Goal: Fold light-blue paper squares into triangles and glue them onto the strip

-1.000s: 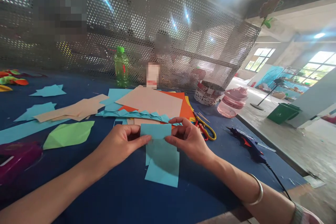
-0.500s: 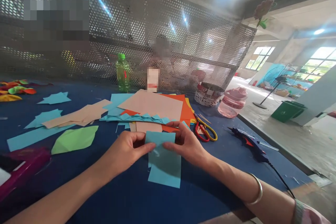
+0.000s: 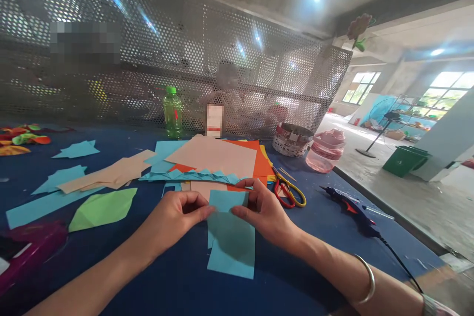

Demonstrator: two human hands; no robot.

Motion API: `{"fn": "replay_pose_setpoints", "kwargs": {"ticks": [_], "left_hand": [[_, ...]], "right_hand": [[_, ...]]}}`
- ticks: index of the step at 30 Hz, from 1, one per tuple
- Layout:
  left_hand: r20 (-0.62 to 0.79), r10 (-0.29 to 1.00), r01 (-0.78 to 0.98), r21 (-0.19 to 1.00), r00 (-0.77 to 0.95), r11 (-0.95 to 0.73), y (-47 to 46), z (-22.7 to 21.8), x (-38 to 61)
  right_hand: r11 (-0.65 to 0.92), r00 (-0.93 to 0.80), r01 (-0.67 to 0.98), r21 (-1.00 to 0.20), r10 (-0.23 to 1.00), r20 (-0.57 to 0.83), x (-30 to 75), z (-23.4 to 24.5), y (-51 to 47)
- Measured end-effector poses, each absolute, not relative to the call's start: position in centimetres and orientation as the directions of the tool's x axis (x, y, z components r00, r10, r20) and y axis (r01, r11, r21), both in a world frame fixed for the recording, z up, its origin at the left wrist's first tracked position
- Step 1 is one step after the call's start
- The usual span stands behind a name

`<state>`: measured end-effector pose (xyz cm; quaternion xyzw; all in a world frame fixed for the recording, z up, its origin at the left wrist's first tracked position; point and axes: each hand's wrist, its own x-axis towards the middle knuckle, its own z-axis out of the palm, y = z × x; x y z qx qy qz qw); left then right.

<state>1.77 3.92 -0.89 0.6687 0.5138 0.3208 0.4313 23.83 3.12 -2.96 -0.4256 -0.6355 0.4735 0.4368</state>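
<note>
Our left hand [image 3: 174, 218] is half curled, its fingertips pressed to the left edge of a folded sheet of blue paper [image 3: 231, 247], and our right hand [image 3: 263, 210] curves the same way, pinching the sheet's right edge near the top. The sheet sits at lower centre of the frame, over the blue tabletop [image 3: 303, 261]. A silver bangle [image 3: 366, 276] circles our right wrist.

Just above our hands, a strip of folded blue triangles [image 3: 188, 176] lies across a stack of salmon paper [image 3: 211, 156] and orange paper [image 3: 259, 158]. To the right are scissors with red and yellow handles [image 3: 287, 195], then a blue hot glue gun [image 3: 350, 210] with a black cord. To the left lie a green leaf-shaped paper [image 3: 103, 210], tan paper strips [image 3: 111, 173] and blue cut paper [image 3: 76, 149]. At upper centre, a green plastic bottle [image 3: 173, 113] stands before a perforated metal screen [image 3: 259, 59], and a pink jar [image 3: 326, 153] stands at right
</note>
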Motion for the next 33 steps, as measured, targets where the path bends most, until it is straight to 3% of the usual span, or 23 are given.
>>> {"fn": "replay_pose_setpoints", "kwargs": {"ticks": [7,13,23,28,33], "left_hand": [[0.067,0.979,0.311,0.942,0.191,-0.125,3.9,-0.3,2.0],[-0.075,0.911,0.206,0.978,0.405,-0.011,3.3,-1.5,2.6],[-0.071,0.922,0.319,0.946,0.379,-0.058,3.3,-0.9,2.7],[0.036,0.951,0.412,0.896,0.306,-0.166,4.0,-1.0,2.0],[0.025,0.963,0.413,0.9,0.267,-0.138,4.5,-1.2,1.5]], "right_hand": [[0.194,-0.238,0.135,-0.972,0.958,0.158,23.9,-3.3,3.3],[0.212,-0.279,0.135,-0.968,0.945,0.168,23.2,-3.5,2.4],[0.253,-0.277,0.198,-0.947,0.941,0.194,23.4,-3.2,2.3],[0.284,-0.23,0.22,-0.933,0.945,0.234,23.8,-3.0,2.7],[0.297,-0.201,0.257,-0.92,0.947,0.25,24.2,-3.3,3.3]]}}
